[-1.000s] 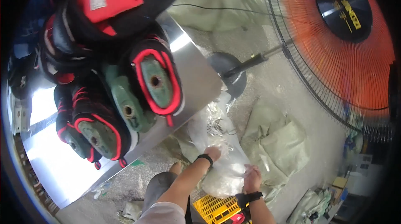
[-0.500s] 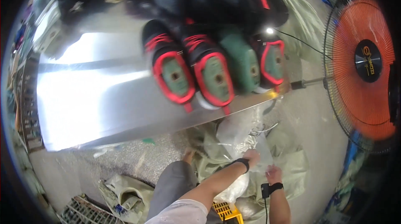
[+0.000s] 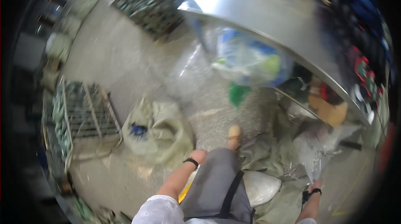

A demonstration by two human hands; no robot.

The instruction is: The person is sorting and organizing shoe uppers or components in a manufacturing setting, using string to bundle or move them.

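Observation:
My right hand [image 3: 316,185] grips the lower end of a clear plastic bag [image 3: 314,151], which spreads upward over crumpled olive sacking on the floor. My left hand [image 3: 198,156] is apart from the bag, beside my grey-trousered knee and close to an olive woven sack [image 3: 165,117]. Its fingers are blurred and partly turned away, and I see nothing held. Blurred black shoes with red trim [image 3: 364,71] stand at the far right on a metal-topped table [image 3: 267,13].
A wire cage [image 3: 94,117] with green pieces stands at left, and a large crate of green pieces [image 3: 152,9] at the back. A blue-and-white plastic package [image 3: 248,57] sits under the table. A white bundle [image 3: 261,187] lies beside my leg, and a green scrap [image 3: 239,93] on the floor.
The head view has swung left, so the table and shoes now appear farther right. My left hand has left the plastic bag and moved left past my knee; the right still holds it.

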